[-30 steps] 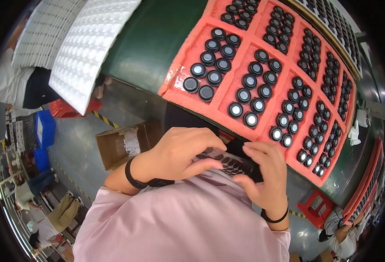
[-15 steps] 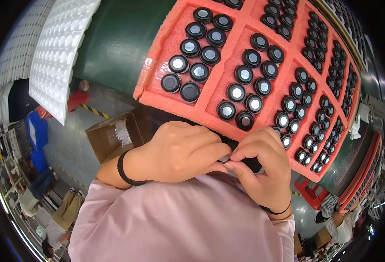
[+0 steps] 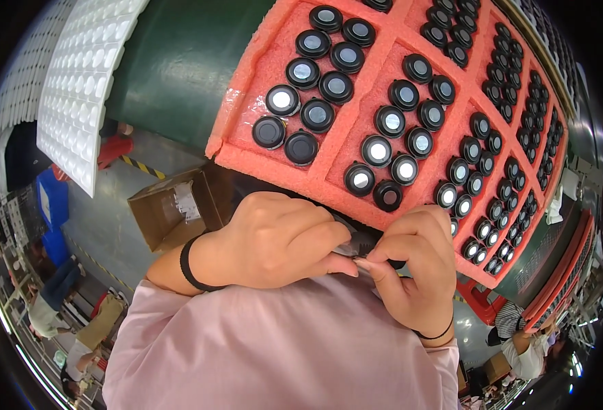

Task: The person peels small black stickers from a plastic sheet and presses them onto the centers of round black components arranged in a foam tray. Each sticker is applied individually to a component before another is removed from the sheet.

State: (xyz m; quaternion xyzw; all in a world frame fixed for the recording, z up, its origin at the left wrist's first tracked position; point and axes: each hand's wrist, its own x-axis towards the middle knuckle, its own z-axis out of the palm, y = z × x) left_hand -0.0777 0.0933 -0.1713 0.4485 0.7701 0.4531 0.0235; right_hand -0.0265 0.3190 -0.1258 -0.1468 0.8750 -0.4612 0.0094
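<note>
My left hand point(image 3: 284, 239) and my right hand point(image 3: 414, 263) meet close to my chest, just below the near edge of a pink foam tray point(image 3: 267, 171). Both are closed in a pinch, fingertips almost touching. Between them is something small, mostly hidden by the fingers; a bit of clear, shiny material shows by the left fingertips and a dark part by the right ones. The tray's compartments hold rows of round black parts point(image 3: 317, 115), most with a silvery disc in the middle. Two parts at the near left corner have dark tops, one being a black part point(image 3: 301, 147).
The tray lies on a dark green surface point(image 3: 178, 75). White moulded trays point(image 3: 83, 89) stand at the left. Below them are an open cardboard box point(image 3: 171, 212) and a blue bin point(image 3: 53, 201) on the floor. A red stool point(image 3: 477, 301) is at the right; other people are farther off.
My view has shifted slightly, so the tray parts sit a little differently. My fingertips have moved slightly, and more of the clear and dark material shows between my hands.
</note>
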